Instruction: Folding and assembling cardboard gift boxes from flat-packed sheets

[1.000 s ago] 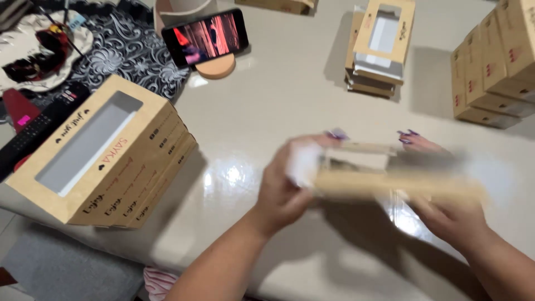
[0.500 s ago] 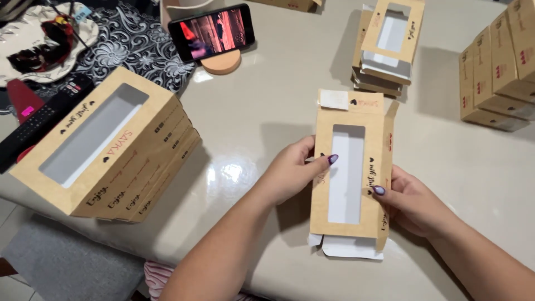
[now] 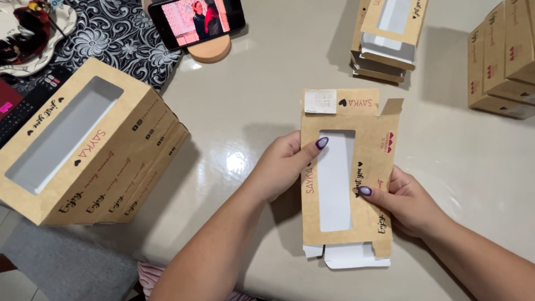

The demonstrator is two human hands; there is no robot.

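A flat brown cardboard box blank (image 3: 372, 150) with a long window cut in its middle is held above the pale glossy table (image 3: 262, 95). My left hand (image 3: 281, 167) grips its left edge, thumb on the front by the window. My right hand (image 3: 404, 200) grips its right edge, thumb on the printed front. White flaps stick out at the blank's bottom end and a white sticker sits on its top flap.
A stack of assembled window boxes (image 3: 83, 150) stands at the left. Flat blanks (image 3: 387, 39) are piled at the back, more brown boxes (image 3: 501, 61) at the far right. A phone (image 3: 196, 19) leans on a round wooden stand. A patterned cloth (image 3: 117, 39) covers the table's back left.
The blank, blurred and lying crosswise a second ago, now stands lengthwise and still between both hands. The view has closed in a little.
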